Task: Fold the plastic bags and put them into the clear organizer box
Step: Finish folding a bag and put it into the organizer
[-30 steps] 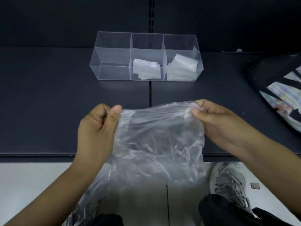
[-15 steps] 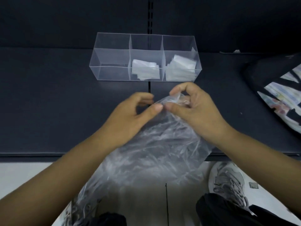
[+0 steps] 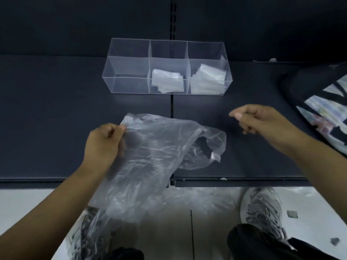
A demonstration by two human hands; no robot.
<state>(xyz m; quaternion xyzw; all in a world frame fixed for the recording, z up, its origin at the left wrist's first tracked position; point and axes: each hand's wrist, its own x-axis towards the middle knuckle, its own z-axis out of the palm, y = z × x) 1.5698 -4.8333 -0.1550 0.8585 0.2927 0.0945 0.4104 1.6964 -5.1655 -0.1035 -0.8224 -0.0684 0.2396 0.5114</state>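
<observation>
Your left hand has a pinch on the top left corner of the clear plastic bag, thumb and fingers closed on the crinkled film, and the bag hangs from that grip, draping down over the front edge of the dark shelf and past it toward the pale floor. The bag's right side sags loose, one handle loop flopped open on the shelf with the dark surface showing through the hole. Your right hand is off to the right, well apart from the bag, fingers curled in with thumb and forefinger pressed together, and it holds nothing. Farther back on the shelf sits the clear box, three compartments in a row: the left one has nothing in it, the middle one holds a small stack of folded bags, and the right one holds a taller, slightly fanned stack. At the right edge of the shelf lies a black bag with a printed pattern. Down below, your grey shoe stands on the floor at right, and more crumpled plastic is spread across the floor in front of the shelf, with another shoe showing blurred through it at lower left.
</observation>
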